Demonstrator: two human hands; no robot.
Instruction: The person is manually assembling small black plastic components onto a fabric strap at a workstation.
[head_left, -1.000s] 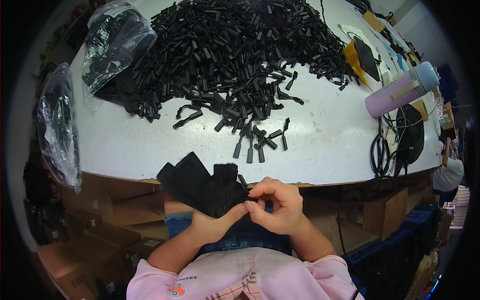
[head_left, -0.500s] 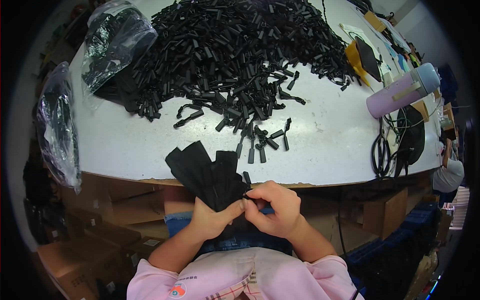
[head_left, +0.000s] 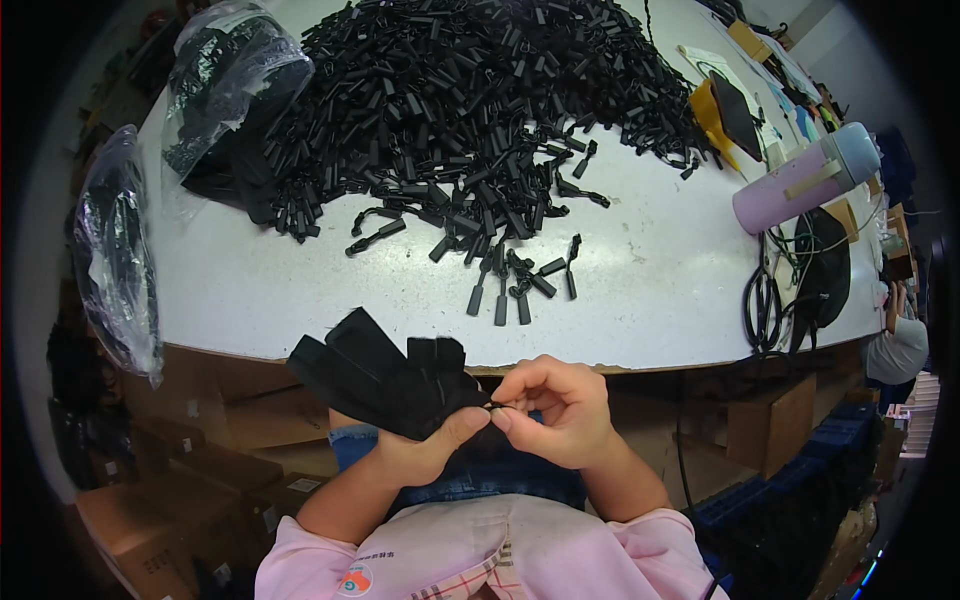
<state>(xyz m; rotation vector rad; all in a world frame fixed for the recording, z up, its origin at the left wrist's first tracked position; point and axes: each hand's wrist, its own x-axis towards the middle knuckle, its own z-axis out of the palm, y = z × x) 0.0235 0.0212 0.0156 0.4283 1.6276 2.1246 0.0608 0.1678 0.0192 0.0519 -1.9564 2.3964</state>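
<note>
My left hand (head_left: pixel 425 445) grips a fanned bunch of flat black straps (head_left: pixel 375 370) just below the near table edge. My right hand (head_left: pixel 560 410) pinches a small black piece at the bunch's right end, fingertips meeting my left thumb. A large heap of black cord pulls (head_left: pixel 470 110) covers the far half of the white table (head_left: pixel 660 280). Several loose black pulls (head_left: pixel 510 285) lie apart from the heap, closest to my hands.
Two clear plastic bags of black parts sit at the left, one on the table (head_left: pixel 220 100), one hanging off the edge (head_left: pixel 115 270). A lilac bottle (head_left: pixel 800 180), black scissors (head_left: pixel 765 305) and dark cables lie at the right. Cardboard boxes (head_left: pixel 200 420) stand under the table.
The fanned straps have tilted and shifted slightly to the right and down toward my lap. My right fingers have moved along the bunch's end.
</note>
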